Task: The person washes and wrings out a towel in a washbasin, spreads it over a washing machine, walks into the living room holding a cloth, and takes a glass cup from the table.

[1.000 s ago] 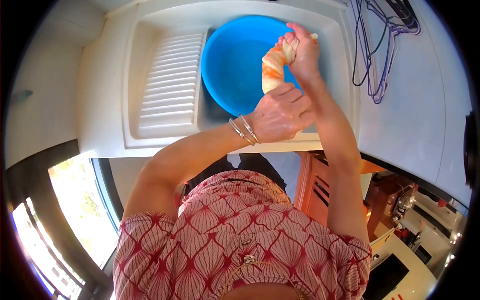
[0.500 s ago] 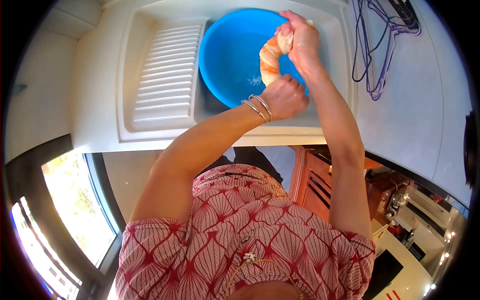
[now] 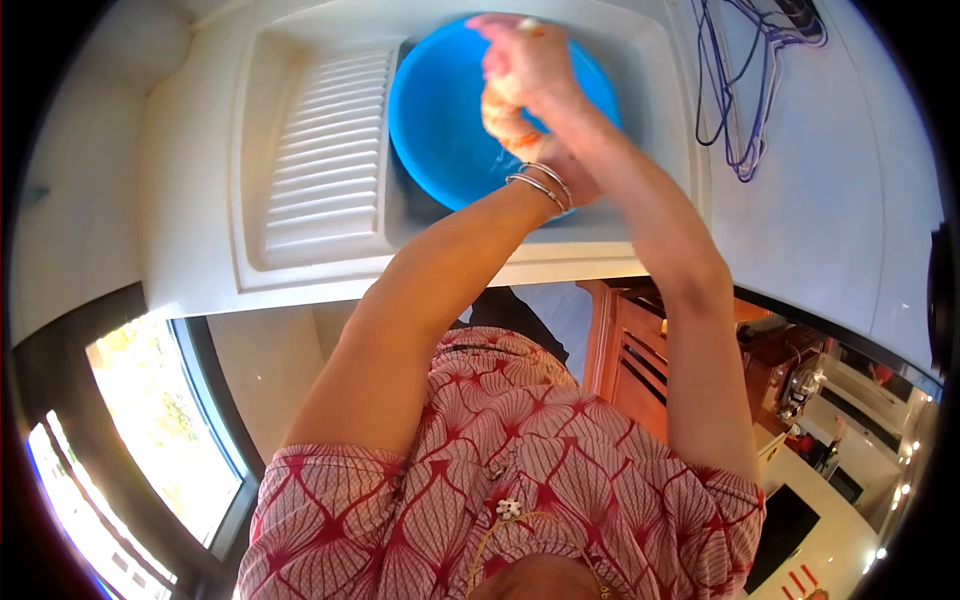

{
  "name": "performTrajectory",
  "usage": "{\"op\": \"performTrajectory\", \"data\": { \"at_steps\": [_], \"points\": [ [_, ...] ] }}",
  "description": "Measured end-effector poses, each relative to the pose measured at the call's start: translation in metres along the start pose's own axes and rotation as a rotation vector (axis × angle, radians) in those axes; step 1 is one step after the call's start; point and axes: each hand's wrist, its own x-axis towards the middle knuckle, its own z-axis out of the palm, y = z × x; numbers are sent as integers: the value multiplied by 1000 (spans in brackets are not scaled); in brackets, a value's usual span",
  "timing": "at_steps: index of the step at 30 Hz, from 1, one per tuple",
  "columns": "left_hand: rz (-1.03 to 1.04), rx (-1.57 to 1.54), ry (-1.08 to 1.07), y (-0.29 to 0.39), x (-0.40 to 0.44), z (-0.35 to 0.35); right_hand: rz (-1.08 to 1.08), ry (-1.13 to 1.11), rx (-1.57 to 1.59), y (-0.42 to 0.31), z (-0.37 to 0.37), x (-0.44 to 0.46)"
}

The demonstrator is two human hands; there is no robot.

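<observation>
Both hands are clenched on one cloth [image 3: 500, 120], as far as my remote feed lets me judge. I see the right hand [image 3: 525, 68] wrapped round its upper end, a small tip poking out beyond the fist; blur softens the fingers. Behind the right forearm [image 3: 640, 195] I can't make out the fingers of the left hand [image 3: 580, 178], but the lower end runs into it, so I take that as gripped too. Between them the cloth arches, twisted, over the basin [image 3: 430, 110], probably so that drips land inside; I notice a splash [image 3: 506, 161] below it. I see the basin standing in the sink [image 3: 655, 130], beside the ridged slope [image 3: 330, 150]. Hangers [image 3: 745, 125] lie on the right-hand counter [image 3: 810, 200], apart from the water, presumably to keep them dry.
</observation>
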Motion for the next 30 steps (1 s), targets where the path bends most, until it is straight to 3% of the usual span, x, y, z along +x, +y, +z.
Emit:
{"op": "performTrajectory", "data": {
  "at_steps": [4, 6, 8, 10, 12, 13, 14, 15, 16, 17, 18, 19, 22, 24, 26, 28, 30],
  "points": [
    [120, -67, -182, -6, -23, -21, -50, -74, 61, 4, 27, -24],
    [149, -70, -255, -1, -38, -55, -182, 62, 56, 24, 0, 6],
    [55, -82, -59, 4, -46, -97, -196, 148, 94, 31, -32, 31],
    [-159, -169, 349, 0, -38, -136, -229, 440, 245, 24, -52, 44],
    [-708, -1163, 523, 3, -39, -152, -274, 420, 170, 23, -47, 46],
    [-757, -1304, 521, -1, -46, -160, -308, 414, 76, 20, -49, 45],
    [-769, -1470, 500, -14, -51, -164, -467, 587, -770, 9, -40, 36],
    [-862, -1867, 524, -30, -61, -154, -1166, 668, -997, 27, -49, 61],
    [-935, -1967, 552, -31, -62, -147, -868, 373, -564, 4, -37, 46],
    [-1024, -1911, 608, -25, -59, -140, -552, 254, -101, -20, -24, 29],
    [-1031, -1943, 573, -26, -63, -128, -560, 233, -218, -46, -19, 13],
    [-1014, -2122, 488, -29, -69, -115, -699, 218, -249, -51, -12, 13],
    [-1095, -2311, 241, 25, -45, -132, -891, -41, -230, -88, 3, -9],
    [-834, -2336, -427, 20, -57, -138, -885, -314, -92, -104, 11, -26],
    [-547, -2969, -470, 20, -66, -129, -1031, -419, -1, -124, 12, -54],
    [-707, -2914, -203, 24, -74, -147, -1122, -521, -65, -144, 4, -88],
    [-724, -2738, -114, 27, -63, -170, -1184, -498, 3, -154, 0, -116]
  ]
}}
